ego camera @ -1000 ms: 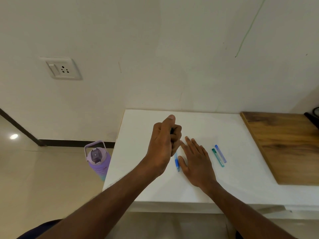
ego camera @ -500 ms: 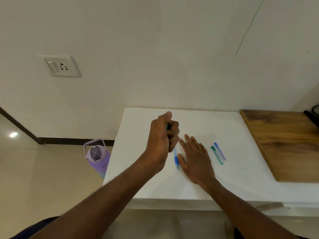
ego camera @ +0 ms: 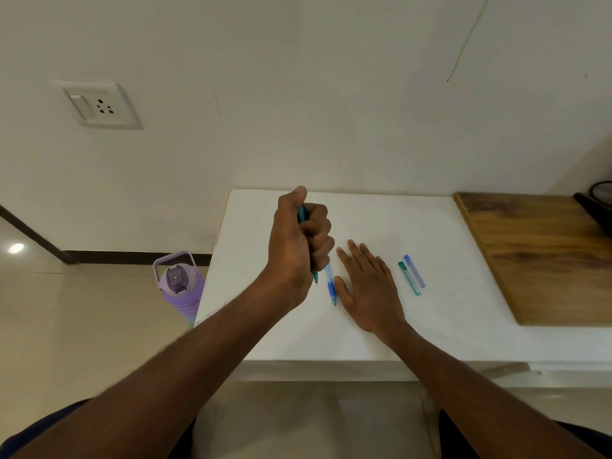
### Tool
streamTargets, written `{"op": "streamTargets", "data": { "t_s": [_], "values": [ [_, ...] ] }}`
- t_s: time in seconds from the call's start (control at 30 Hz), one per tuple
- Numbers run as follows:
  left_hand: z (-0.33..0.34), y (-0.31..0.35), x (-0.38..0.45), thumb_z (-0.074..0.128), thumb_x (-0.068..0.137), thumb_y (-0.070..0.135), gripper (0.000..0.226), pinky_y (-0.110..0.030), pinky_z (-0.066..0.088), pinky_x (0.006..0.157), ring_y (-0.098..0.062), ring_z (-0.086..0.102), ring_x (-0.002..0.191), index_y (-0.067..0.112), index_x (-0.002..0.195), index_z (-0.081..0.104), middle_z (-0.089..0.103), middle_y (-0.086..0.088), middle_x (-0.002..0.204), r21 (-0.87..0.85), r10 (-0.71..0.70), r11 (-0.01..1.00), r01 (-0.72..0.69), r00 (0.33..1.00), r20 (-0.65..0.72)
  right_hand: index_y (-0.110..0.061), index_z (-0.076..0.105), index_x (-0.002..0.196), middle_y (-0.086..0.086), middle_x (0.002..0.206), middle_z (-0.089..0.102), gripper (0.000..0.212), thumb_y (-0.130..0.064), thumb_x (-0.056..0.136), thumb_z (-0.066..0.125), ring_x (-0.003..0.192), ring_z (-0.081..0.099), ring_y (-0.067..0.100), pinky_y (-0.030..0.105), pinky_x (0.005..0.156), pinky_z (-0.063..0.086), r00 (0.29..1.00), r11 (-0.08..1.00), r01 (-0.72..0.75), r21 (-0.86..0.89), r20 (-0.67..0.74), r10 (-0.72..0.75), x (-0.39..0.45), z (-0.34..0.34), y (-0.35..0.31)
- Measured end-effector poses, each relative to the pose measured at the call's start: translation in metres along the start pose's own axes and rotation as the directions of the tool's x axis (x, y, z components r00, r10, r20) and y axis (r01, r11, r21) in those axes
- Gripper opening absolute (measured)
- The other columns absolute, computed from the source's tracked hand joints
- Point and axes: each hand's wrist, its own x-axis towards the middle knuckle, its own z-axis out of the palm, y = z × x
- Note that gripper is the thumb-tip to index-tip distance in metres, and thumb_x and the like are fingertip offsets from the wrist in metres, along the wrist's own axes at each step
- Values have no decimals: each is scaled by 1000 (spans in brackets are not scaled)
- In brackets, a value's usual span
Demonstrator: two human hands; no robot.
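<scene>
My left hand [ego camera: 299,250] is raised above the white table [ego camera: 381,332], fist curled round a teal pen [ego camera: 302,215] whose tip pokes out below the fist, thumb on top. My right hand [ego camera: 369,289] lies flat on the table, fingers straight. A blue pen [ego camera: 331,286] lies on the table just left of my right thumb, partly hidden by the left fist. Two pen caps lie side by side to the right of my right hand: a teal cap [ego camera: 409,278] and a blue cap [ego camera: 414,271].
A wooden board [ego camera: 543,256] covers the table's right end, with a dark object [ego camera: 596,200] at its far corner. A purple water bottle [ego camera: 180,286] stands on the floor left of the table. A wall socket [ego camera: 97,106] is on the wall.
My left fist has shifted slightly with the teal pen, and more of the pen's tip shows below it. My right hand stays flat on the table.
</scene>
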Motion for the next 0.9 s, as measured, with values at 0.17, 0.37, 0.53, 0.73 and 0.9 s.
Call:
{"op": "streamTargets", "data": {
  "t_s": [0.17,0.37,0.53,0.73,0.9],
  "values": [
    [-2,1,-1,33,100,72,67,-19,22,39,-6,18,42,26,51,30,25,10,47,-66,-1,998,4,999,38,-32,26,163,-1,174,22,65,-61,105,31,160,24,22,43,127,23,1000,1000,5,19,0,-5,0,3,2],
    [-8,4,7,34,104,67,65,-19,21,38,-6,17,42,25,54,30,23,10,48,-179,-78,980,82,997,29,-27,56,146,-3,161,48,39,-34,108,53,149,44,17,40,127,32,989,905,-139,401,7,149,-1,-29,-9],
    [-16,4,16,36,103,67,63,-21,14,40,-8,14,44,24,57,31,23,9,50,-366,-136,920,142,990,44,-45,75,114,-19,115,77,38,-50,105,38,107,70,9,37,94,59,919,273,-336,901,250,306,-29,-106,-63],
    [-25,4,19,36,102,69,64,-21,15,40,-8,14,45,22,57,36,27,9,48,-506,-151,851,140,988,20,-20,71,128,4,115,80,70,-63,73,65,104,71,26,45,86,53,819,-208,-519,829,552,156,-59,-131,-100],
    [-31,3,20,38,102,69,66,-22,13,43,-6,22,41,21,57,38,29,9,48,-508,-154,852,127,988,-13,-28,77,125,2,129,75,59,-53,105,28,112,65,26,44,92,49,813,-340,-507,792,570,117,-64,-125,-92]
  ]
}}
